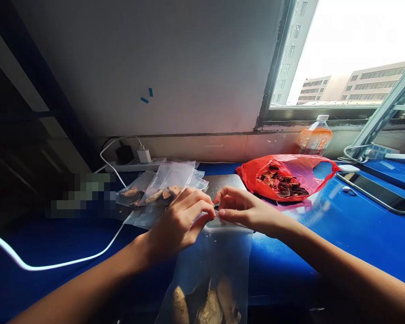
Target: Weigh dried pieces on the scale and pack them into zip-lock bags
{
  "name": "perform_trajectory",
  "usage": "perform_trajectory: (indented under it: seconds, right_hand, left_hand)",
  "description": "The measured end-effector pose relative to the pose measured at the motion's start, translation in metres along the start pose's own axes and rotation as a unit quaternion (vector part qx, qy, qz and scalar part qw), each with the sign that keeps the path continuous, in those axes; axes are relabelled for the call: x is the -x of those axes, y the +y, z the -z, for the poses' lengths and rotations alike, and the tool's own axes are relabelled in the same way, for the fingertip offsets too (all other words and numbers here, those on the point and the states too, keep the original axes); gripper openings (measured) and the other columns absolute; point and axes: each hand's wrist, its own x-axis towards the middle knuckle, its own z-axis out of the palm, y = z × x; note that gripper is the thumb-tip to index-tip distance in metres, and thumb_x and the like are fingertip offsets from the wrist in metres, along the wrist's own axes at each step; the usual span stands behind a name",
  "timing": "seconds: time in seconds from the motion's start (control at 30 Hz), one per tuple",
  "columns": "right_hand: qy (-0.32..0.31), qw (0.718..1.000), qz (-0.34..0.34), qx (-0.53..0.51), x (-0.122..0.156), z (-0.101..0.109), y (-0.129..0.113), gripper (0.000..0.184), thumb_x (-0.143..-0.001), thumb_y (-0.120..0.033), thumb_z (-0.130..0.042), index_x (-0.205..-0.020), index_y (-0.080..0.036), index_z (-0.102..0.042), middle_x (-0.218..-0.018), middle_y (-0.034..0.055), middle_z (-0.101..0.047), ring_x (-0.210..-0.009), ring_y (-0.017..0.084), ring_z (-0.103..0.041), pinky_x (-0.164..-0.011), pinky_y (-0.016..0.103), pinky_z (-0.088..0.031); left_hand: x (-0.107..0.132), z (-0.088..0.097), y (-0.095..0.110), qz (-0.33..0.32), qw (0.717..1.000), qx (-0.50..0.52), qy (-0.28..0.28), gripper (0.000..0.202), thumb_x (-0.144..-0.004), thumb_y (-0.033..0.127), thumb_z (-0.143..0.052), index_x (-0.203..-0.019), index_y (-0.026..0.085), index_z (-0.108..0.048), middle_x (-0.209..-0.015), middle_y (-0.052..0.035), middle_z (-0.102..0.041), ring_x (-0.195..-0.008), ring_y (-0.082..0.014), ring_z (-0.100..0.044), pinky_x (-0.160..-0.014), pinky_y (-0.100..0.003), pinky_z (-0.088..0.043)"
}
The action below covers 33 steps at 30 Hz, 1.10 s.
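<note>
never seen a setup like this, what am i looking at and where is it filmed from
There is no machine here, just a person's bare left hand and right hand. The single picture comes from a camera worn on that person's head, looking forward and down. The fingertips hold a clear plastic bag near its top; brown pieces lie low inside. On the blue table are more clear bags, an open red bag of dark pieces and a phone.
</note>
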Motion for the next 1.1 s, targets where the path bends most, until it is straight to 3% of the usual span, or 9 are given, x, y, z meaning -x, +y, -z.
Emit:
perform_trajectory:
  seconds: [0.1,0.27,0.43,0.67,0.97,1.1]
  right_hand:
    - [-0.012,1.0,-0.006,-0.021,-0.001,0.002,0.002,0.025,-0.081,-0.033,-0.062,-0.096,-0.017,-0.048,-0.067,-0.0058,-0.046,-0.059,0.006,-0.038,-0.053,0.02,-0.029]
    - [-0.001,0.985,0.048,0.167,0.006,0.004,-0.006,0.011,-0.083,-0.022,-0.055,-0.092,-0.018,-0.051,-0.069,-0.0043,-0.05,-0.06,0.007,-0.041,-0.053,0.02,-0.032]
    - [-0.011,0.957,0.076,0.279,0.013,0.006,-0.014,0.019,-0.076,-0.013,-0.056,-0.091,-0.02,-0.046,-0.076,-0.002,-0.057,-0.065,0.009,-0.048,-0.057,0.021,-0.039]
    - [0.036,0.961,0.061,0.268,0.01,0.005,-0.012,0.013,-0.078,-0.012,-0.051,-0.084,-0.02,-0.042,-0.064,-0.006,-0.047,-0.058,0.007,-0.041,-0.051,0.02,-0.032]
    - [0.048,0.967,0.059,0.245,0.006,0.002,-0.004,0.012,-0.08,-0.01,-0.046,-0.085,-0.02,-0.042,-0.068,-0.0035,-0.055,-0.061,0.009,-0.047,-0.055,0.022,-0.036]
    - [0.069,0.968,0.073,0.232,0.005,0.001,-0.003,0.013,-0.08,-0.008,-0.046,-0.085,-0.02,-0.043,-0.069,-0.004,-0.053,-0.061,0.009,-0.046,-0.056,0.022,-0.036]
  left_hand:
    - [-0.001,0.0,0.001,-0.02,1.0,0.002,0.001,0.012,-0.084,0.007,-0.058,-0.084,0.019,-0.058,-0.086,-0.0027,-0.065,-0.086,-0.0162,-0.056,-0.081,-0.032,-0.047]
    - [-0.001,-0.001,0.0,-0.022,1.0,-0.009,0.016,0.01,-0.085,0.01,-0.057,-0.084,0.02,-0.06,-0.085,-0.0025,-0.066,-0.087,-0.0169,-0.057,-0.08,-0.032,-0.048]
    - [0.001,-0.002,-0.003,-0.034,0.999,-0.018,0.014,0.011,-0.084,0.01,-0.058,-0.085,0.02,-0.06,-0.086,-0.0027,-0.066,-0.087,-0.017,-0.057,-0.08,-0.033,-0.048]
    - [0.0,-0.002,-0.003,-0.008,1.0,-0.023,0.004,0.014,-0.083,0.009,-0.061,-0.092,0.02,-0.063,-0.092,-0.004,-0.064,-0.09,-0.0176,-0.055,-0.082,-0.033,-0.047]
    - [0.0,0.0,0.0,-0.027,0.999,-0.004,-0.019,0.013,-0.083,0.007,-0.06,-0.086,0.019,-0.06,-0.089,-0.0016,-0.068,-0.089,-0.0174,-0.056,-0.084,-0.033,-0.047]
    - [0.0,-0.001,-0.001,-0.02,1.0,-0.01,-0.002,0.011,-0.083,0.009,-0.06,-0.087,0.019,-0.062,-0.094,-0.0014,-0.071,-0.092,-0.0175,-0.057,-0.086,-0.034,-0.047]
